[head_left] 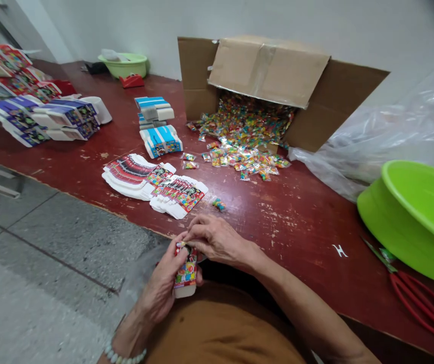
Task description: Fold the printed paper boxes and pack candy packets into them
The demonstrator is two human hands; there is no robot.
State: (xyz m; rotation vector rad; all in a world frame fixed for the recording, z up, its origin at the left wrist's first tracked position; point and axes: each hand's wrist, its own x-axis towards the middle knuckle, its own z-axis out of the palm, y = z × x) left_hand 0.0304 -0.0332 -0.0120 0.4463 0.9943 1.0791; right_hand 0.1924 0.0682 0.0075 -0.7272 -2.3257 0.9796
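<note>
A small printed candy box (187,273) is gripped in my left hand (162,280), close to my lap at the table's front edge. My right hand (217,240) bends over the box's upper end, fingertips pinched together there; whatever they hold is hidden, though something small and pale shows beside them. Just beyond my hands lies a fanned stack of flat red printed boxes (182,194), with another fan (133,174) to its left. One candy packet (219,204) rests alone to the right of the stack.
Candy packets (247,156) spill from an open cardboard carton (270,71). Blue boxes (161,140) stand left of it, purple boxes (50,119) farther left. At right are a green basin (410,222), red-handled scissors (421,303) and clear plastic sheeting (383,136).
</note>
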